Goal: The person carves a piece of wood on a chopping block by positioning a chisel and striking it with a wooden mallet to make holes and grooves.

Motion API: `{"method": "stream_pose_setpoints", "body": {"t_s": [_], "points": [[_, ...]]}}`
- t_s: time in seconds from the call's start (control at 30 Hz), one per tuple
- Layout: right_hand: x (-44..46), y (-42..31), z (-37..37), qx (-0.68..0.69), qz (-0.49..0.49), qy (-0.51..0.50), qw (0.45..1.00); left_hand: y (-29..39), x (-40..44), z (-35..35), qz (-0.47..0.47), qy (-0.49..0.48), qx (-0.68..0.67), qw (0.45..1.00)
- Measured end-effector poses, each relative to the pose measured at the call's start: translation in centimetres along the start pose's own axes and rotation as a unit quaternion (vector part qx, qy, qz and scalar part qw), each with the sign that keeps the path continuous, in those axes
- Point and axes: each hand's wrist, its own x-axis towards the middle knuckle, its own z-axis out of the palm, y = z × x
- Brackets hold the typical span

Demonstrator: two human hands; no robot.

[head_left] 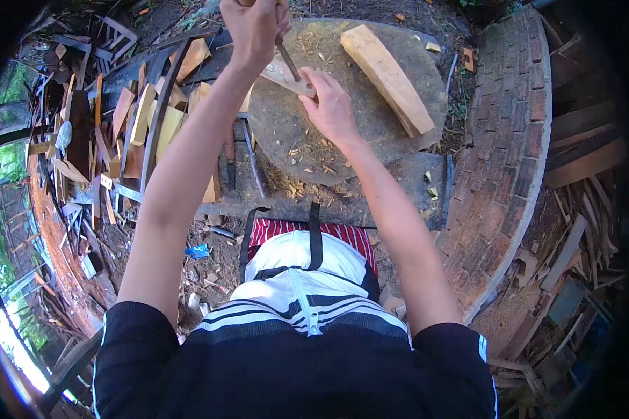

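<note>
My left hand (255, 31), at the top of the view, is closed round the upper end of a hand tool. Its dark, narrow shaft (287, 60) slants down onto a small, pale wooden piece (279, 75); the tool's exact kind is unclear. My right hand (332, 106) grips the right end of this wooden piece, fingers beside a small hole. The piece lies over a round, worn wooden work surface (286, 126). To the right of my right hand rests a thick wooden block (388, 77).
Wood shavings (297, 188) litter the near side of the work surface. A dark metal bar (255, 162) and a wooden-handled tool (230, 157) lie to the left. Many offcuts (143, 115) are piled farther left. A low brick wall (503, 140) curves along the right.
</note>
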Motion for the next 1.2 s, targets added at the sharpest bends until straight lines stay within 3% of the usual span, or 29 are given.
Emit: {"method": "stream_pose_setpoints", "body": {"t_s": [0.1, 0.33, 0.53, 0.67, 0.73, 0.8, 0.87, 1.0, 1.1, 1.13, 1.2], "points": [[0.1, 0.0, 0.0, 0.000, -0.003, 0.001, 1.000, 0.1, -0.9, 0.2, 0.006, 0.020, 0.018, 1.000], [0.1, -0.3, -0.2, 0.003, 0.021, -0.008, 1.000, -0.4, -1.5, -0.5, 0.042, -0.039, 0.036, 0.998], [0.2, -0.1, -0.1, -0.013, -0.006, 0.002, 1.000, -0.9, 0.2, -1.2, -0.016, -0.007, -0.018, 1.000], [0.4, -0.2, -1.3, -0.007, 0.008, -0.043, 0.999, -1.7, -0.1, -0.4, 0.015, -0.024, 0.044, 0.999], [0.4, -0.5, -3.9, -0.084, -0.094, -0.059, 0.990, -1.6, -0.4, -0.6, -0.003, -0.047, 0.028, 0.999], [0.6, -0.2, -7.4, -0.186, -0.085, -0.014, 0.979, -1.2, -1.1, -1.0, 0.012, -0.072, 0.013, 0.997], [0.0, 1.5, -10.5, -0.292, -0.084, 0.098, 0.948, -1.0, -1.6, -0.4, 0.036, -0.085, 0.051, 0.994], [-2.2, 4.7, -13.4, -0.440, -0.007, 0.060, 0.896, -0.9, -1.9, 0.3, 0.071, -0.107, 0.109, 0.986], [-0.6, 4.9, -14.7, -0.253, 0.176, -0.088, 0.947, -1.1, -1.7, 0.4, 0.073, -0.091, 0.120, 0.986], [0.8, 3.3, -15.4, -0.253, 0.172, -0.083, 0.948, -1.1, -1.8, 0.4, 0.057, -0.088, 0.116, 0.988], [3.3, -0.8, -18.1, -0.079, 0.127, -0.021, 0.988, -1.2, -1.6, 0.4, 0.037, -0.093, 0.105, 0.989]]}}
